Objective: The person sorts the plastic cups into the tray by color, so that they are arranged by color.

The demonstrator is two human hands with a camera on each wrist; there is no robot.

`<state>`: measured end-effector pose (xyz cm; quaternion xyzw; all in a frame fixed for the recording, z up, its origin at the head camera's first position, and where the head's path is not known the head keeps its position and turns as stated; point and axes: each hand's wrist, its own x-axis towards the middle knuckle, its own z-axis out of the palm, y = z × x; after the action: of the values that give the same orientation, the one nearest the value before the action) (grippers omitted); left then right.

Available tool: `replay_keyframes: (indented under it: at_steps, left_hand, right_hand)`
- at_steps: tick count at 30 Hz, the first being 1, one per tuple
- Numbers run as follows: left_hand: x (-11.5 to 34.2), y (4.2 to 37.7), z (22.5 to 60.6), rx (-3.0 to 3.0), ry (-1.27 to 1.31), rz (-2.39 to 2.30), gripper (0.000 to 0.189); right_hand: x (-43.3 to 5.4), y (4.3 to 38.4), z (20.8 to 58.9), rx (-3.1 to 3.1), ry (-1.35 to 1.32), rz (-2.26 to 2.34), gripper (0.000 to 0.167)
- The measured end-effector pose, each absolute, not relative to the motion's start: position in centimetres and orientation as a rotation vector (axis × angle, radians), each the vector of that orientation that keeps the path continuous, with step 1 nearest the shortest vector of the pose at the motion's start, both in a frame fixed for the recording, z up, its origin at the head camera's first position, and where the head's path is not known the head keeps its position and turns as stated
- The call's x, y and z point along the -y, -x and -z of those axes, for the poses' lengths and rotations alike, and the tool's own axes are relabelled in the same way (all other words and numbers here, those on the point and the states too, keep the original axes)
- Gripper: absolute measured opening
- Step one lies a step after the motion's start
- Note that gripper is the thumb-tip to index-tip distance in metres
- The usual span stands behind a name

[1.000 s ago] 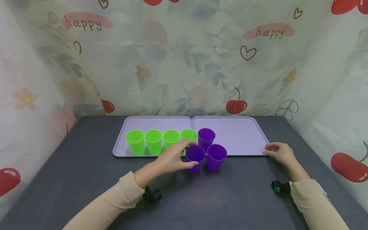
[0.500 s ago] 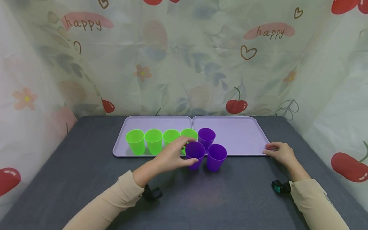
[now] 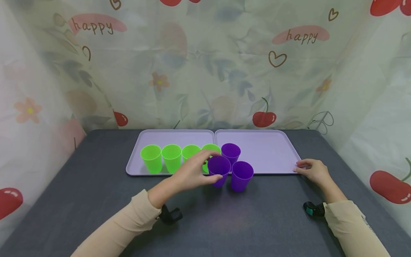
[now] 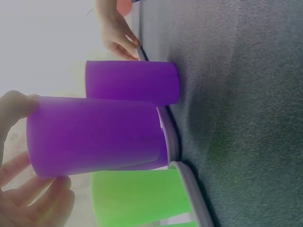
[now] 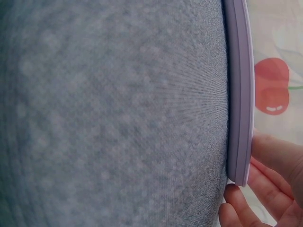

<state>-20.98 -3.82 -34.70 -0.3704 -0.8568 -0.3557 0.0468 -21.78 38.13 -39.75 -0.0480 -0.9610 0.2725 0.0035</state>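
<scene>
My left hand grips a purple cup near its rim, thumb on the near side and fingers behind. In the left wrist view that held cup overlaps a second purple cup standing on the table. This second cup is just right of the held one, in front of the trays. A third purple cup stands at the left end of the right lilac tray. My right hand pinches that tray's front right corner, thumb on the rim.
Several green cups stand in a row along the front of the left lilac tray. The rightmost is partly hidden by my left hand. Both trays lie side by side on the dark cloth-covered table, before a patterned curtain.
My left hand has raised the purple cup slightly, up and toward the trays. The right hand stays at the tray corner, and the other cups have not moved.
</scene>
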Motion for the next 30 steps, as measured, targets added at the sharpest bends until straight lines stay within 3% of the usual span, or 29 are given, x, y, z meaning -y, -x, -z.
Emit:
replay_keyframes:
  at_steps: [30]
  left_hand:
    - [3.3,21.3,30.7,2.464,1.112,1.089,0.055]
  right_hand:
    - [-37.9,21.7,39.6,3.016,0.158,-0.874,0.043]
